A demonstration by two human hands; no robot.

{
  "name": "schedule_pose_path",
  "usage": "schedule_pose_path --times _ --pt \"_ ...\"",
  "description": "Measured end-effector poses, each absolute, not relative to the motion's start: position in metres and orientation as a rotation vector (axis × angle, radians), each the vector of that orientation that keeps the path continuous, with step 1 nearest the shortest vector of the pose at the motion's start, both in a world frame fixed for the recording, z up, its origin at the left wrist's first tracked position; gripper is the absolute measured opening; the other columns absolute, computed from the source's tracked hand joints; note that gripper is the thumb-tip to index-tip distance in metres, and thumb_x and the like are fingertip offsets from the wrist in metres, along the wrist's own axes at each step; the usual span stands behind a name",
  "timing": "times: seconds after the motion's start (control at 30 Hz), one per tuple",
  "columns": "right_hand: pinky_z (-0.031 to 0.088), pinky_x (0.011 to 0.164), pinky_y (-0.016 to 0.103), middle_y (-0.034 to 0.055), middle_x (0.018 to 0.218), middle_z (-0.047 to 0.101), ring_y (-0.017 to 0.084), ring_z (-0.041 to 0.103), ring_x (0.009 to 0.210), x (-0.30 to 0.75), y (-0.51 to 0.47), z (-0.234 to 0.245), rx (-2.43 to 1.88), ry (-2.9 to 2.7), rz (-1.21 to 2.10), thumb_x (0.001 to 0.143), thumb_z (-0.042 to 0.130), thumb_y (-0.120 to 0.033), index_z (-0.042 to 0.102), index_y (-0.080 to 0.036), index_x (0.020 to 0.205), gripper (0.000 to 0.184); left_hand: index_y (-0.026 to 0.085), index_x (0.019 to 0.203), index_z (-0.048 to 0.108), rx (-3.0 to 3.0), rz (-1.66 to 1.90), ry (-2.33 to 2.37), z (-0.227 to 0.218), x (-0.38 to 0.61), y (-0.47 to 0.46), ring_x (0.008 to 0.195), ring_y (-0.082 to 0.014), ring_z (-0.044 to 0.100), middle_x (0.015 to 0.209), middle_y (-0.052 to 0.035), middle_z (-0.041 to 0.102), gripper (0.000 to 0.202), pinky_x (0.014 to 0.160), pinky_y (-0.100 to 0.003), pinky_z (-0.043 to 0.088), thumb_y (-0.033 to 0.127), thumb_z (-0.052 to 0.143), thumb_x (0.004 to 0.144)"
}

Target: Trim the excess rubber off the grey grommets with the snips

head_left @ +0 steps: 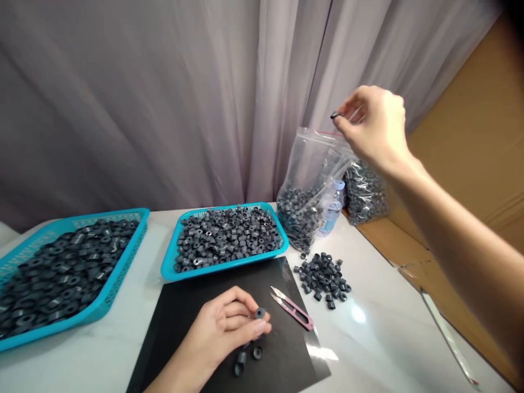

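My left hand [223, 327] rests on a black mat [184, 311] and pinches a small grey ring [259, 313] between thumb and fingers. Two more grey rings [248, 357] lie on the mat just below that hand. My right hand [374, 128] is raised above an open clear zip bag [311, 180] partly filled with grey rings, and its fingertips pinch one small dark ring [335, 115]. Pink thread snips [291, 308] lie on the mat's right edge.
A turquoise tray [223, 267] full of grey rings stands behind the mat, and a larger one [98, 305] sits at the left. A loose pile of rings [323, 275], a water bottle [331, 207], a second filled bag [364, 194] and cardboard [470, 164] lie to the right.
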State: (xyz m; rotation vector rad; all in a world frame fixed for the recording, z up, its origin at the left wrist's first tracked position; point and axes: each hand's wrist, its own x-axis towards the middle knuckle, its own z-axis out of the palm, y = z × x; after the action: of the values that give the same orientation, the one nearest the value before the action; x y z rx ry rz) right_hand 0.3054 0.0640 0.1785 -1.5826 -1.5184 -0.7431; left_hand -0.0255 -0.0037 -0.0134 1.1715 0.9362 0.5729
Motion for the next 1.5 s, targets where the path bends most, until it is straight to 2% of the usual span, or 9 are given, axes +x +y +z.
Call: schedule_pose_path --times 0.13,0.3,0.4,0.5,0.63,0.73,0.83,1.1,1.5 --pt "0.043 0.057 0.028 -0.0022 0.056 0.063 0.005 0.051 0.047 0.324 0.086 0.193 -1.851 -1.65 -0.547 0.08 0.067 -0.051 0.076 -0.008 0.074 0.045 0.018 0.083 0.063 1.294 0.581 0.958 -0.017 -0.025 -0.009 0.077 -0.0173 0.076 0.084 -0.004 0.078 0.035 0.07 -0.022 0.054 0.036 0.089 0.07" --pt "0.037 0.052 0.028 -0.0013 0.059 0.063 0.003 0.054 0.046 0.33 0.086 0.194 -1.994 -1.742 -0.502 0.081 0.054 -0.061 0.076 -0.003 0.076 0.062 0.019 0.088 0.067 1.427 0.565 0.948 -0.017 -0.024 -0.014 0.082 -0.0156 0.073 0.087 -0.0013 0.075 0.027 0.078 -0.023 0.054 0.034 0.086 0.074" --pt "0.044 0.067 0.034 0.0072 0.077 0.071 0.016 0.069 0.074 0.32 0.068 0.188 -1.882 -1.684 -0.652 0.093 0.047 -0.057 0.077 -0.007 0.093 0.058 0.021 0.09 0.069 1.445 0.57 0.933 -0.015 -0.022 -0.017 0.084 -0.0148 0.072 0.089 0.0001 0.076 0.024 0.08 -0.022 0.054 0.033 0.085 0.076" --pt "0.045 0.092 0.04 0.0143 0.098 0.071 0.023 0.066 0.101 0.292 0.029 0.151 -1.476 -1.612 -0.992 0.105 0.041 -0.038 0.072 -0.01 0.108 0.041 0.022 0.091 0.073 1.434 0.547 0.904 -0.012 -0.02 -0.022 0.085 -0.0146 0.072 0.09 0.0006 0.077 0.022 0.081 -0.022 0.055 0.032 0.085 0.076" --pt "0.051 0.07 0.033 0.0061 0.074 0.064 0.019 0.061 0.073 0.243 -0.033 0.047 -1.205 -1.845 -0.695 0.098 0.058 -0.022 0.066 -0.018 0.086 0.015 0.022 0.091 0.077 1.414 0.526 0.888 -0.009 -0.017 -0.026 0.086 -0.0141 0.072 0.089 0.001 0.078 0.02 0.082 -0.021 0.056 0.031 0.085 0.076" --pt "0.056 0.072 0.032 0.0096 0.093 0.066 0.022 0.064 0.086 0.216 -0.064 -0.026 -1.361 -2.088 -0.232 0.099 0.06 -0.028 0.066 -0.017 0.108 0.016 0.024 0.093 0.079 1.392 0.54 0.866 -0.01 -0.015 -0.028 0.087 -0.0129 0.073 0.092 0.0025 0.079 0.017 0.084 -0.019 0.056 0.029 0.084 0.078" --pt "0.058 0.074 0.037 0.0131 0.104 0.066 0.026 0.065 0.093 0.205 -0.077 -0.063 -1.503 -2.174 -0.127 0.102 0.053 -0.034 0.062 -0.016 0.122 0.028 0.025 0.093 0.081 1.348 0.548 0.879 -0.012 -0.013 -0.03 0.088 -0.0137 0.074 0.093 0.0024 0.08 0.017 0.086 -0.02 0.057 0.027 0.084 0.077" --pt "0.055 0.064 0.036 0.0111 0.09 0.065 0.025 0.066 0.08 0.202 -0.08 -0.07 -1.596 -2.245 -0.333 0.104 0.042 -0.017 0.062 -0.013 0.112 0.022 0.022 0.088 0.083 1.198 0.514 0.956 -0.008 -0.005 -0.033 0.087 -0.0215 0.076 0.086 -0.002 0.082 0.021 0.085 -0.027 0.061 0.028 0.087 0.069" --pt "0.047 0.063 0.024 0.0015 0.082 0.059 0.015 0.058 0.072 0.222 -0.089 -0.044 -1.6 -1.541 0.471 0.107 0.039 -0.033 0.051 -0.023 0.099 0.018 0.02 0.079 0.073 1.028 0.574 0.944 -0.009 -0.005 -0.024 0.083 -0.0168 0.074 0.084 -0.0018 0.078 0.023 0.079 -0.023 0.058 0.026 0.09 0.066"
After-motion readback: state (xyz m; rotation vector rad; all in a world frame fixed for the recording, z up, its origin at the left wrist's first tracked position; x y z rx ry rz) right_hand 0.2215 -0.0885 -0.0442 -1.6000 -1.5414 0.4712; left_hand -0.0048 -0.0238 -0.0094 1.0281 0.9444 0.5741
